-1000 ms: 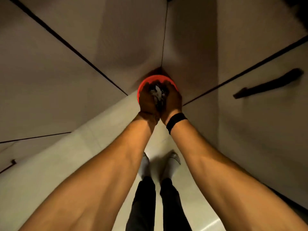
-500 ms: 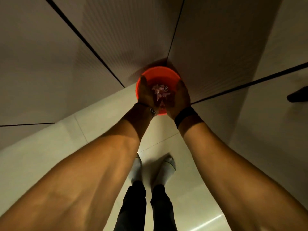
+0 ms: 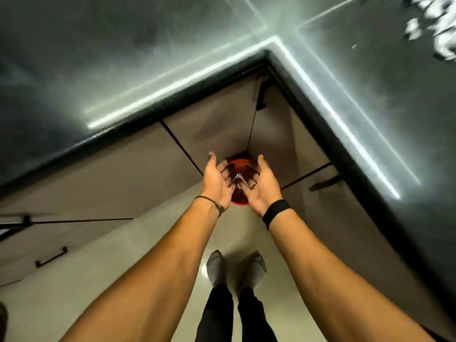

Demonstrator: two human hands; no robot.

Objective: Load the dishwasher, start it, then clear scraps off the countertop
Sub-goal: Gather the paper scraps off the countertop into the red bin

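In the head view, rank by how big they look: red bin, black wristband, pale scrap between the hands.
1. red bin, partly hidden
2. black wristband; nearer the camera, so unsure
3. pale scrap

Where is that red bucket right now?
Head view, centre: the red bucket stands on the floor in the cabinet corner, partly hidden behind the left hand and right hand.

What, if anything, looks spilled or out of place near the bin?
No spill shows on the floor by the red bin. Blurred white bits lie on the dark countertop at upper right, possibly scraps left to clear.
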